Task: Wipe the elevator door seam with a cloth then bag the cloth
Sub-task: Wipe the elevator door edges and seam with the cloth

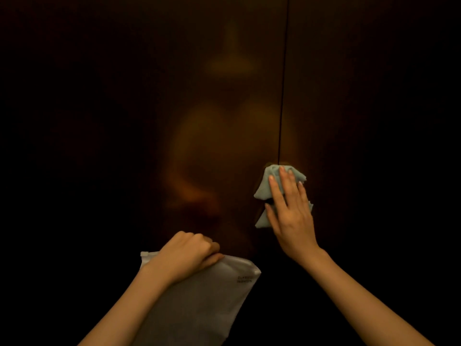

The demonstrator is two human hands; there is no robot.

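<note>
A dark vertical door seam (283, 96) runs down the dim brown elevator door (149, 121). My right hand (290, 211) presses a crumpled pale blue-grey cloth (263, 188) flat against the door over the seam, fingers straight and spread. The cloth shows above and to the left of the palm; the rest is hidden under the hand. Lower left, my left hand (189, 255) grips a frosted white zip bag (207, 295) by its upper edge, fingers curled round it. The bag hangs slanted down toward me.
The door fills the whole view and is dimly lit, with a blurred warm reflection of a person (224, 151) in its middle. Both forearms reach in from the bottom edge.
</note>
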